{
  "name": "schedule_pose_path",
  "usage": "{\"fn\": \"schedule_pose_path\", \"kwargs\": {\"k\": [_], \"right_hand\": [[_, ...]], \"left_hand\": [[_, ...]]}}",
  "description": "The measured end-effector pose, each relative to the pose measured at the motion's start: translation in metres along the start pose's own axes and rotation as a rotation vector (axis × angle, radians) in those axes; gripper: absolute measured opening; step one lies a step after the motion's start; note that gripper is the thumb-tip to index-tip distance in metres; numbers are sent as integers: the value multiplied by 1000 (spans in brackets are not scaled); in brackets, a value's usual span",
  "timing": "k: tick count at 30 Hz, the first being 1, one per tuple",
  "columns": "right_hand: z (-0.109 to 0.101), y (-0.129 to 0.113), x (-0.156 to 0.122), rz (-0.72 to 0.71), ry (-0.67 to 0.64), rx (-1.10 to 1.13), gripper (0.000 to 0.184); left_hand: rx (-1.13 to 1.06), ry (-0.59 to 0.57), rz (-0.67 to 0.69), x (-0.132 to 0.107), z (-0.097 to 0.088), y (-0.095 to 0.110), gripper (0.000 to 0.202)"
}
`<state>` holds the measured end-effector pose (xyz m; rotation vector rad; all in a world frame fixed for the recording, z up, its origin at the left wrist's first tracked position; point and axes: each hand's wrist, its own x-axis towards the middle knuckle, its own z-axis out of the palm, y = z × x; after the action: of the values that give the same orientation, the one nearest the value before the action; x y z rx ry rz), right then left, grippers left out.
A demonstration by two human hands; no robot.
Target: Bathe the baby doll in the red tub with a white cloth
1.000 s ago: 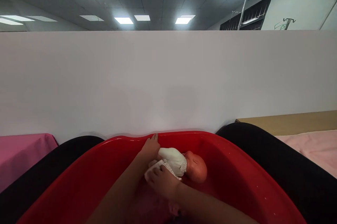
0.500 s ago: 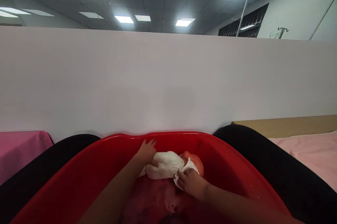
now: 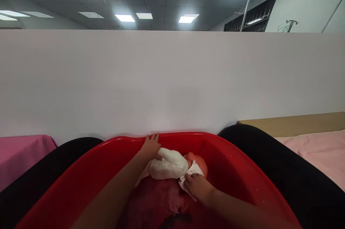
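A baby doll (image 3: 169, 164) dressed or wrapped in white lies in a red tub (image 3: 231, 175), its orange-pink head (image 3: 201, 163) towards the right. Bunched at the head is a small white cloth (image 3: 194, 169), pinched in the fingers of my right hand (image 3: 198, 185). My left hand (image 3: 151, 147) is at the doll's left end, fingers stretched up near the far rim of the tub. The thumb side of that hand is partly hidden, and I cannot tell how firmly it touches the doll. Dark reddish water or a reflection shows in front of the doll.
A white partition (image 3: 172, 82) rises right behind the tub. Black curved supports (image 3: 258, 153) flank the tub on both sides. At far left stands a surface with a pink cover (image 3: 25, 153); at right lies a pale pink cloth (image 3: 318, 150) beside a tan board (image 3: 296, 123).
My left hand and the doll's left end have risen slightly towards the far rim. A corner of the white cloth now hangs lower beside my right hand. The view has tilted a little.
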<state>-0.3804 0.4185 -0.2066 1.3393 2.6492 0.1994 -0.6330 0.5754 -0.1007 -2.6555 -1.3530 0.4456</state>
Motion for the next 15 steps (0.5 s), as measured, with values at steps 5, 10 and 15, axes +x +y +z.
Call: {"fn": "schedule_pose_path", "kwargs": {"k": [5,10,15], "right_hand": [[-27,0,10,-74,73,2,19],[-21,-7,21,64,-1,-15,23],[11,-15,13,-45,-100,-78,37]], "left_hand": [[-34,38,0,-2,5,0,74],[-68,50,-2,-2,8,-2,74],[-73,27,8,1,9,-1,78]]}}
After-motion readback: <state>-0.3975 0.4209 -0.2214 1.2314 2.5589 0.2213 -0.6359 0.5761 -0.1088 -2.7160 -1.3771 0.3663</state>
